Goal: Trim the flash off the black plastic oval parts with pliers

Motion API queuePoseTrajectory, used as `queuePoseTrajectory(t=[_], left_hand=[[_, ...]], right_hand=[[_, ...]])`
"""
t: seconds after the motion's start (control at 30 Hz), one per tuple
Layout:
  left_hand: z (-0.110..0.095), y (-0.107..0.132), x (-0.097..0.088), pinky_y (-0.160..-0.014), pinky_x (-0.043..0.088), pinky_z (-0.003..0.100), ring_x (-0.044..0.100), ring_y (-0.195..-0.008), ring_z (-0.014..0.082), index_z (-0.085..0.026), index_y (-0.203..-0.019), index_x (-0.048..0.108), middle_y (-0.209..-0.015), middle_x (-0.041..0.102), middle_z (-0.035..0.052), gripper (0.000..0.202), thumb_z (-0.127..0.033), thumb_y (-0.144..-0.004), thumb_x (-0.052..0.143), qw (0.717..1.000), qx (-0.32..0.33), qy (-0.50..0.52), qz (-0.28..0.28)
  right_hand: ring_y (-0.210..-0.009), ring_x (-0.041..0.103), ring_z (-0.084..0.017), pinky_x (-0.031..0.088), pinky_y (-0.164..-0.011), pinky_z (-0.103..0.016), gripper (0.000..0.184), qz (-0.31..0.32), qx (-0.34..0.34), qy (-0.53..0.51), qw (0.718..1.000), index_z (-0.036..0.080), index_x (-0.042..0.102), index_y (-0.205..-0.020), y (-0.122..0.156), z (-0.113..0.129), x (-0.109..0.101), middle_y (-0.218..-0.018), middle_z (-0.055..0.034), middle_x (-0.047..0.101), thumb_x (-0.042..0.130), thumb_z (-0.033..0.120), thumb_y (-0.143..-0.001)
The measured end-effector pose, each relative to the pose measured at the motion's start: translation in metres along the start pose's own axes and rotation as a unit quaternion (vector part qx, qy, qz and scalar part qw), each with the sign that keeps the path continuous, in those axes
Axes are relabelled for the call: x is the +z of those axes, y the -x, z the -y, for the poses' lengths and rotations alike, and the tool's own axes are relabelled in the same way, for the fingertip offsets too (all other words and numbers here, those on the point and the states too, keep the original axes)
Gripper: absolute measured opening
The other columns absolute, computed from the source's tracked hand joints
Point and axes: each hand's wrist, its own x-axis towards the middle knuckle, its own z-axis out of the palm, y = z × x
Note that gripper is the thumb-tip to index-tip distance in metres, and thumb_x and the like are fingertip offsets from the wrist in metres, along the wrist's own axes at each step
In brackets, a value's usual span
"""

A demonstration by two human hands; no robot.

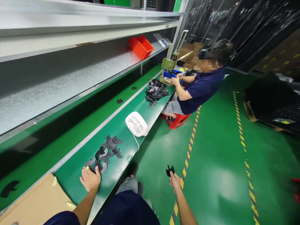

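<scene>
My left hand [90, 179] rests at the near end of a loose pile of black and grey curved plastic pieces [104, 153] on the green bench. Its fingers are spread and touch the closest pieces; a bit of yellow shows at one fingertip. Out over the floor to the right, my right hand [175, 181] is closed on a black curved plastic piece [170, 170] with a short prong. Its fingers pinch the piece along the lower edge.
A white fan [136, 124] stands on the bench beyond the pile. Farther on are a larger heap of curved pieces [156, 91], a green hand press [169, 65] and a seated co-worker [203, 84]. Cardboard [39, 203] lies at near left. An orange bin [142, 47] sits on the shelf.
</scene>
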Motion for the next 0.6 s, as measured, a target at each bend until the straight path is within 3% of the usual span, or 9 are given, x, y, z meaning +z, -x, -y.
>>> queuePoseTrajectory(t=[0.23, 0.4, 0.6], left_hand=[[0.003, -0.004, 0.009, -0.119, 0.025, 0.072, 0.031, -0.153, 0.0419, -0.031, -0.138, 0.038, -0.160, 0.040, 0.0161, 0.059, -0.063, -0.088, 0.039, 0.998, -0.051, -0.021, 0.012], [-0.006, -0.010, 0.026, -0.116, 0.028, 0.072, 0.032, -0.151, 0.0446, -0.017, -0.138, 0.043, -0.156, 0.042, 0.0275, 0.062, -0.057, -0.091, 0.039, 0.994, -0.100, -0.035, -0.005], [-0.022, -0.025, 0.038, -0.109, 0.036, 0.073, 0.047, -0.141, 0.0480, -0.005, -0.133, 0.052, -0.140, 0.054, 0.0367, 0.067, -0.053, -0.088, 0.039, 0.987, -0.140, -0.058, -0.059]], right_hand=[[-0.108, 0.066, -0.023, 0.058, -0.091, -0.044, 0.038, 0.058, -0.051, -0.014, 0.997, 0.017, 0.060, -0.128, -0.059, 0.141, 0.091, -0.128, -0.0097, 0.063, 0.064, 0.038, -0.097], [-0.109, 0.065, -0.023, 0.058, -0.091, -0.045, 0.038, 0.068, -0.099, -0.006, 0.993, 0.017, 0.060, -0.129, -0.093, 0.231, 0.141, -0.129, -0.0098, 0.063, 0.064, 0.039, -0.097], [-0.111, 0.065, -0.023, 0.057, -0.093, -0.046, 0.039, 0.056, -0.151, -0.043, 0.986, 0.018, 0.059, -0.130, -0.141, 0.300, 0.185, -0.130, -0.0101, 0.062, 0.064, 0.039, -0.097]])
